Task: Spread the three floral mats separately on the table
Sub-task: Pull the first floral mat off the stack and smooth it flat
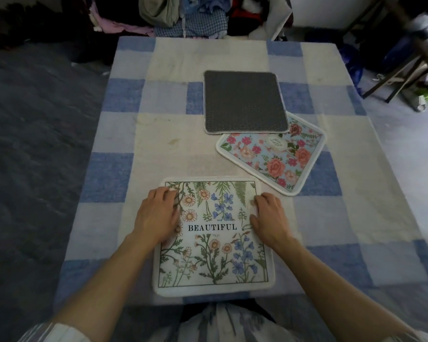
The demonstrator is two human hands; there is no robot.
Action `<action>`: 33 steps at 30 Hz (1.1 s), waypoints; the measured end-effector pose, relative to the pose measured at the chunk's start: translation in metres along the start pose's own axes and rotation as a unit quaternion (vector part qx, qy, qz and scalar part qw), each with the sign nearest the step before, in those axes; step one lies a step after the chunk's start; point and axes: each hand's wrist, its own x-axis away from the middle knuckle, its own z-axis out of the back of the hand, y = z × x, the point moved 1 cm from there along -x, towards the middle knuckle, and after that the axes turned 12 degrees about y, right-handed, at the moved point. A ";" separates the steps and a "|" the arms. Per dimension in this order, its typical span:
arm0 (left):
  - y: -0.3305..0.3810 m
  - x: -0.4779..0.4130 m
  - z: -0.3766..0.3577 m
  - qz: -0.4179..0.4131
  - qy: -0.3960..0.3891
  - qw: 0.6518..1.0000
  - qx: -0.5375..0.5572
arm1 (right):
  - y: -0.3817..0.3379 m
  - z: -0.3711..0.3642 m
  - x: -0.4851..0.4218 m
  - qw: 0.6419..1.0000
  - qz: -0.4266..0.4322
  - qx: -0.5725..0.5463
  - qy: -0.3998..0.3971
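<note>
A white floral mat printed "BEAUTIFUL" [214, 253] lies flat near the table's front edge. My left hand [156, 214] rests palm down on its left side and my right hand [269, 218] on its right side, fingers spread, gripping nothing. A light-blue mat with pink roses [274, 157] lies tilted at the middle right. A third mat [245, 101] lies grey underside up behind it, its near right corner overlapping the rose mat's far edge.
The table wears a blue and cream checked cloth [124, 174]. Piled clothes [190, 18] sit beyond the far edge. A dark chair frame [405, 70] stands at the right rear, with bags on the floor.
</note>
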 end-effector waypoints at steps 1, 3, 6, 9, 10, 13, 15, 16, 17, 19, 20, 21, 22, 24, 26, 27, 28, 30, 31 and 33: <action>0.001 0.007 0.001 0.011 0.000 1.000 0.001 | 0.002 0.002 0.009 1.000 -0.017 0.003 -0.001; 0.003 0.021 0.003 0.049 -0.001 0.999 0.010 | 0.004 0.004 0.022 0.999 -0.033 0.014 -0.001; 0.008 0.040 0.004 0.103 -0.005 0.995 0.005 | 0.005 0.005 0.036 0.999 -0.037 0.031 -0.010; 0.015 0.057 0.000 0.127 -0.001 0.992 0.005 | 0.005 0.002 0.043 0.998 -0.051 0.020 -0.008; 0.017 0.062 -0.001 0.131 0.004 0.991 0.005 | 0.005 0.001 0.045 0.998 -0.055 0.019 -0.006; 0.024 0.071 -0.006 0.155 0.020 0.987 0.022 | 0.007 -0.007 0.048 0.997 -0.075 0.003 -0.005; 0.027 0.073 -0.009 0.161 0.028 0.986 0.024 | 0.008 -0.011 0.050 0.996 -0.091 -0.005 0.002; 0.027 0.073 -0.009 0.166 0.031 0.985 0.026 | 0.008 -0.012 0.050 0.995 -0.098 -0.009 0.006; 0.027 0.072 -0.010 0.171 0.032 0.984 0.029 | 0.008 -0.013 0.051 0.994 -0.104 -0.015 0.011; 0.026 0.072 -0.010 0.176 0.033 0.983 0.033 | 0.009 -0.013 0.052 0.993 -0.114 -0.023 0.017; 0.026 0.072 -0.010 0.177 0.035 0.983 0.035 | 0.009 -0.013 0.053 0.993 -0.115 -0.025 0.021; 0.025 0.072 -0.011 0.176 0.037 0.983 0.038 | 0.010 -0.014 0.053 0.993 -0.116 -0.027 0.026; 0.025 0.072 -0.011 0.176 0.039 0.983 0.043 | 0.010 -0.015 0.054 0.992 -0.117 -0.028 0.031; 0.025 0.073 -0.012 0.176 0.042 0.982 0.051 | 0.011 -0.016 0.054 0.992 -0.117 -0.026 0.036; 0.025 0.074 -0.013 0.176 0.046 0.982 0.056 | 0.014 -0.017 0.054 0.990 -0.128 -0.033 0.043; 0.025 0.075 -0.014 0.173 0.047 0.982 0.058 | 0.017 -0.017 0.053 0.989 -0.132 -0.041 0.047; 0.025 0.075 -0.014 0.168 0.047 0.983 0.059 | 0.020 -0.018 0.053 0.989 -0.133 -0.047 0.051; 0.025 0.078 -0.014 0.155 0.049 0.985 0.055 | 0.023 -0.017 0.053 0.989 -0.129 -0.054 0.055; 0.024 0.079 -0.014 0.152 0.049 0.986 0.053 | 0.024 -0.017 0.054 0.988 -0.129 -0.060 0.057; 0.025 0.081 -0.014 0.148 0.046 0.987 0.052 | 0.024 -0.017 0.055 0.986 -0.134 -0.073 0.060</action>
